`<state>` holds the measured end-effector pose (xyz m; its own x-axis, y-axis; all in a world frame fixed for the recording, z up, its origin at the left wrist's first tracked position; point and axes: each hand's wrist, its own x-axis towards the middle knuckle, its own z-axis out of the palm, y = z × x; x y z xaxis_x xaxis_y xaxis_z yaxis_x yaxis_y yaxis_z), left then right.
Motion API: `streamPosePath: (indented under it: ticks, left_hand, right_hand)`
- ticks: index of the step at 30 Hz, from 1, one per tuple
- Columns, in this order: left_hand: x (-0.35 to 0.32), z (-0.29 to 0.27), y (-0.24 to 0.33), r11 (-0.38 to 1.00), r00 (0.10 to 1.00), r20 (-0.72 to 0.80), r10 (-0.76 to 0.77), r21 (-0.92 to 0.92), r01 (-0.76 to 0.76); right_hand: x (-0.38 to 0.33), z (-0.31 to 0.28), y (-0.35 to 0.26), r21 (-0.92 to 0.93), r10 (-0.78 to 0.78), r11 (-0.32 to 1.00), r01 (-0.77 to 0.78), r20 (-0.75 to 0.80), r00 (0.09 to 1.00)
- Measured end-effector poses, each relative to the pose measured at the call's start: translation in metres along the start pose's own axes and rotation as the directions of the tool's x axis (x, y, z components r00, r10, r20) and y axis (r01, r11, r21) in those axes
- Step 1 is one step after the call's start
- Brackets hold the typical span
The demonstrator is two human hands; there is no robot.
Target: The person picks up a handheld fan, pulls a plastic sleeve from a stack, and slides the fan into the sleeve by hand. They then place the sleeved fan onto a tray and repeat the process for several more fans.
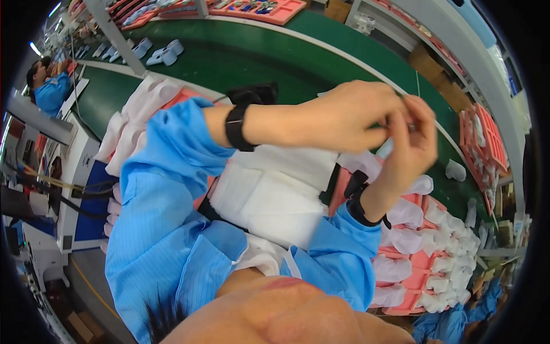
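My left hand (362,117) reaches across from the left above the green bench, its fingers bent and drawn together. Its fingertips meet those of my right hand (413,135), whose fingers are curled inward. Whatever lies between the fingertips, if anything, is hidden. A small pale blue piece (385,149) shows just beside my right hand; I cannot tell whether it is held. Below my forearms lies a stack of white soft sheets (269,192). A black band (235,127) circles my left wrist, and another black band (356,207) sits on the right one.
Pink trays (409,281) with white-wrapped pieces stand to the right, and more wrapped pieces (140,109) lie left. Pale blue devices (166,53) rest on the green conveyor belt (229,49). Stacked pink trays (490,137) stand far right. Another person (50,86) sits far left.
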<state>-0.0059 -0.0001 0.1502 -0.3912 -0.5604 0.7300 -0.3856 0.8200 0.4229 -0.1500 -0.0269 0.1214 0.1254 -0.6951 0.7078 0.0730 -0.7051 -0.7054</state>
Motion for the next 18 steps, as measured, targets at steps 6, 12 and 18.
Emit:
streamPosePath:
  ticks: [6, 12, 18]
  left_hand:
    - [-0.004, -0.030, 0.095, 0.883, 0.938, -0.024, 0.346, 0.346, -0.317]
    - [-0.038, -0.037, 0.147, 0.876, 0.932, 0.059, 0.357, 0.325, -0.356]
    - [-0.067, -0.048, 0.170, 0.894, 0.955, 0.058, 0.292, 0.339, -0.294]
  right_hand:
    - [-0.003, -0.009, -0.009, 0.031, -0.188, 0.973, 0.228, -0.461, 0.867]
    - [-0.007, -0.015, -0.019, 0.068, -0.228, 0.960, 0.270, -0.370, 0.901]
    - [-0.011, -0.011, -0.023, 0.012, -0.255, 0.963, 0.269, -0.278, 0.926]
